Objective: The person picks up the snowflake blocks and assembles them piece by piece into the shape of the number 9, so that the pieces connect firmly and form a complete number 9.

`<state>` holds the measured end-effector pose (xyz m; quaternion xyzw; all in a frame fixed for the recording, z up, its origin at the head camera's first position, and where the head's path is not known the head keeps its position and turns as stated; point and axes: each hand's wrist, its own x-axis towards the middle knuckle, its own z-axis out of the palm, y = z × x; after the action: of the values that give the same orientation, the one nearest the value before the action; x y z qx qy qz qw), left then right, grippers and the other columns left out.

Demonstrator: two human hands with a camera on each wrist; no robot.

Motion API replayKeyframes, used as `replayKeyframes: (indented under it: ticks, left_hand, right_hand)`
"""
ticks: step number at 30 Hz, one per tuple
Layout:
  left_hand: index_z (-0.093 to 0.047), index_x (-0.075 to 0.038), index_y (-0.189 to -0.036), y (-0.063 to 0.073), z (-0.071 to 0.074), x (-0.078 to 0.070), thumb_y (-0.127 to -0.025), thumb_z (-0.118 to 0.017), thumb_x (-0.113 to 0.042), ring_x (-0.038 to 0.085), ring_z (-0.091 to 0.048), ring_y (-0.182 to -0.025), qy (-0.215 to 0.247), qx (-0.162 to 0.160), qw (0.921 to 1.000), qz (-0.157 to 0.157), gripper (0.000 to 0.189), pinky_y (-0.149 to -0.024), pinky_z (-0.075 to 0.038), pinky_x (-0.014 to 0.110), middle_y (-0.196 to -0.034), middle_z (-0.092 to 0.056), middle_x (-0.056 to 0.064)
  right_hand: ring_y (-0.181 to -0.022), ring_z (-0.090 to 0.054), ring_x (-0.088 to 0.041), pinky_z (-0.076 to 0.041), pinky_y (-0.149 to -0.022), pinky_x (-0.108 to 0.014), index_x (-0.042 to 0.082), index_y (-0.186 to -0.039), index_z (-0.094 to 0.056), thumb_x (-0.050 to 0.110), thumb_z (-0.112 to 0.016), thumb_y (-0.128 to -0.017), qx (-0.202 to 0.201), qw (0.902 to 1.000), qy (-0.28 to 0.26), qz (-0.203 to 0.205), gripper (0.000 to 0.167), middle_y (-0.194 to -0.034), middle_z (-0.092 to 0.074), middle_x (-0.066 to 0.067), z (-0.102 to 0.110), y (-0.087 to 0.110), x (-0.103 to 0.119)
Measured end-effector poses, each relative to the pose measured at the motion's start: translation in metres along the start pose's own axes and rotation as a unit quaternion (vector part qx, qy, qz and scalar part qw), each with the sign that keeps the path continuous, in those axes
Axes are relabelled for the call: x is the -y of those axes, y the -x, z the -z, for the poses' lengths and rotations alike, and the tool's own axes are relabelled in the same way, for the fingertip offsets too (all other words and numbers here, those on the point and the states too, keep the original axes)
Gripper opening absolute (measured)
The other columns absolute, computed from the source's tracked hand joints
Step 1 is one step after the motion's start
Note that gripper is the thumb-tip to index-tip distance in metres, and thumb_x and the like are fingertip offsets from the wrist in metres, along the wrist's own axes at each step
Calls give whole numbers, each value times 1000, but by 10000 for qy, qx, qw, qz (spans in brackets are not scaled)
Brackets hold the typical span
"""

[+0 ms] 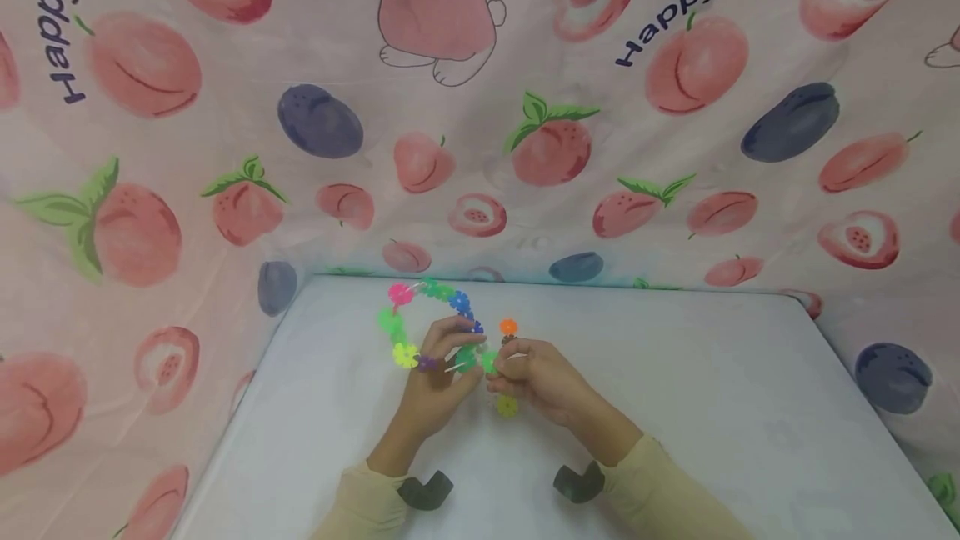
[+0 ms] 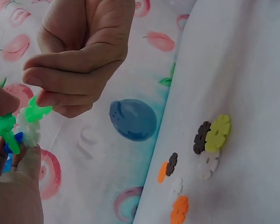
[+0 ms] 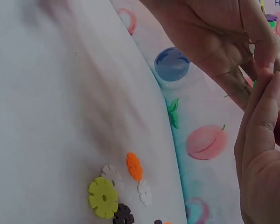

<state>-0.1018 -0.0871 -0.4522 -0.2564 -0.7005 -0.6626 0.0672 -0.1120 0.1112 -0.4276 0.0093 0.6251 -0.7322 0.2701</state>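
Note:
A chain of flower-shaped plastic discs (image 1: 390,321), mostly green with blue, pink, yellow and purple ones, curves in a loop from my left hand (image 1: 435,394). My left thumb and fingers pinch the chain near its right end, by a whitish disc (image 2: 31,128) and a green disc (image 2: 2,125). My right hand (image 1: 543,377) has its thumb and curled fingers at the bright green end disc (image 2: 36,111), pinching it beside the left fingertips. Both hands are raised over the white table; in the right wrist view the fingers hide most of the chain.
On the white table (image 1: 712,407) lie several loose discs under and behind the right hand: a yellow disc (image 3: 103,197), an orange disc (image 3: 134,166), a white disc (image 3: 144,192) and a dark brown disc (image 3: 123,215). A fruit-print cloth (image 1: 480,107) rises behind the table's back edge.

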Motion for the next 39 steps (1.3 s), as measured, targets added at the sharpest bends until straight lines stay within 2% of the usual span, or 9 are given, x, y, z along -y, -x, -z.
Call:
replayKeyframes:
  ticks: [7, 13, 16, 20, 22, 27, 34, 39]
  left_hand:
    - [-66, -9, -117, 0, -3, 1, -84, -66, 10, 27, -49, -129, -510, -143, 9986, -92, 38, -99, -56, 34, -134, -51, 9]
    - [-64, -5, -114, 0, -5, 6, -83, -65, 11, 24, -51, -127, -256, -219, 9994, -6, 35, -100, -55, 37, -131, -53, 8]
    - [-63, -5, -114, 0, -6, 8, -83, -64, 13, 23, -52, -127, -176, -252, 9995, -18, 35, -101, -55, 38, -131, -54, 11]
    - [-64, -7, -113, 1, -5, 9, -83, -65, 11, 20, -52, -126, -374, -263, 9989, -57, 36, -102, -55, 38, -130, -56, 11]
    - [-64, -8, -113, 1, -5, 9, -82, -64, 11, 19, -53, -126, -485, -275, 9984, -57, 37, -103, -54, 39, -130, -57, 11]
    - [-64, -7, -113, 2, -5, 9, -80, -63, 13, 19, -52, -126, -513, -308, 9982, -46, 38, -102, -54, 38, -130, -56, 11]
    - [-62, -6, -114, 2, -8, 9, -82, -62, 14, 22, -53, -123, -534, -395, 9975, -223, 37, -103, -54, 37, -129, -55, 14]
    - [-61, -6, -116, 3, -11, 10, -84, -63, 14, 25, -51, -126, -500, -477, 9974, -209, 38, -106, -52, 35, -130, -53, 15]
  right_hand:
    - [-84, -71, -17, -61, -83, -28, 0, -99, -58, 3, -57, -98, 25, 9998, 125, 134, 4, -95, -64, -7, 0, 0, 0]
    - [-81, -71, -17, -61, -83, -29, 4, -94, -57, 0, -55, -96, 36, 9994, 94, 333, 5, -92, -61, -7, 2, -3, -3]
    - [-80, -71, -17, -61, -83, -29, 0, -98, -56, -1, -55, -95, 22, 9992, 113, 386, 4, -92, -59, -6, 1, -3, -2]
    - [-81, -70, -17, -61, -83, -29, -5, -101, -54, 0, -54, -94, 0, 9991, 212, 380, 9, -90, -57, -5, 0, -4, -2]
    - [-80, -70, -17, -61, -83, -29, -3, -98, -54, -1, -53, -94, -33, 9990, 248, 369, 5, -89, -56, -5, -1, -5, -2]
    - [-79, -70, -17, -61, -81, -28, 2, -94, -54, -2, -53, -95, -96, 9989, 278, 370, 4, -87, -58, -6, -3, -5, -2]
    - [-78, -70, -14, -61, -79, -25, -3, -97, -53, 0, -55, -97, -231, 9982, 339, 428, 4, -83, -59, -4, -9, -2, 0]
    - [-80, -72, -16, -60, -79, -25, -3, -100, -53, 2, -55, -98, -505, 9972, 339, 432, 6, -85, -60, -6, -13, -1, 1]
